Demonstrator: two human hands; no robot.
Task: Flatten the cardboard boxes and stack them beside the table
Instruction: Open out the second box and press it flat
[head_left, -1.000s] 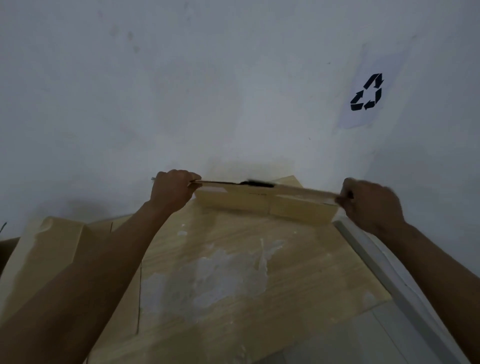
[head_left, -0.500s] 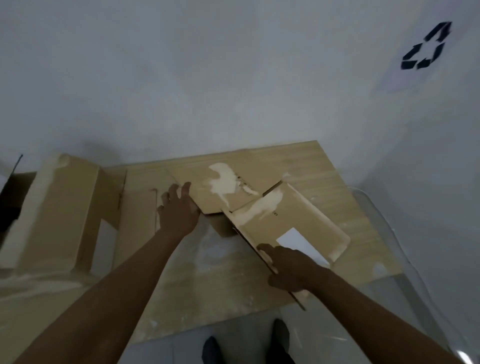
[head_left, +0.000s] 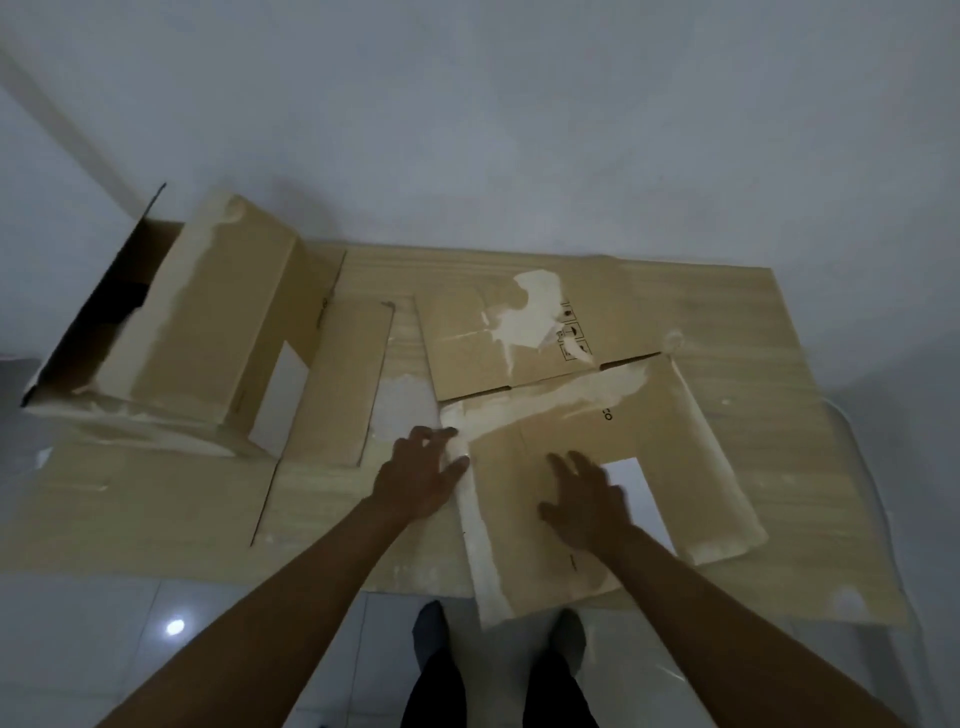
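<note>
A flattened cardboard box (head_left: 670, 431) with a white label lies on the wooden table (head_left: 769, 322), its near end hanging over the front edge. My left hand (head_left: 423, 480) rests with spread fingers at the flat box's left edge. My right hand (head_left: 584, 499) lies palm down on the flat box, fingers apart, beside the white label. An unflattened open box (head_left: 208, 317) lies on its side at the table's left. A loose cardboard flap (head_left: 345, 379) lies next to it.
A white wall rises right behind the table. White tiled floor (head_left: 156, 649) lies in front, with my two feet (head_left: 498, 639) just under the table's front edge. A pale cable (head_left: 867, 467) runs along the table's right side.
The flat box dropped from upright between both hands to lying on the table. My hands let go of its ends and now press on it. The view tilted down.
</note>
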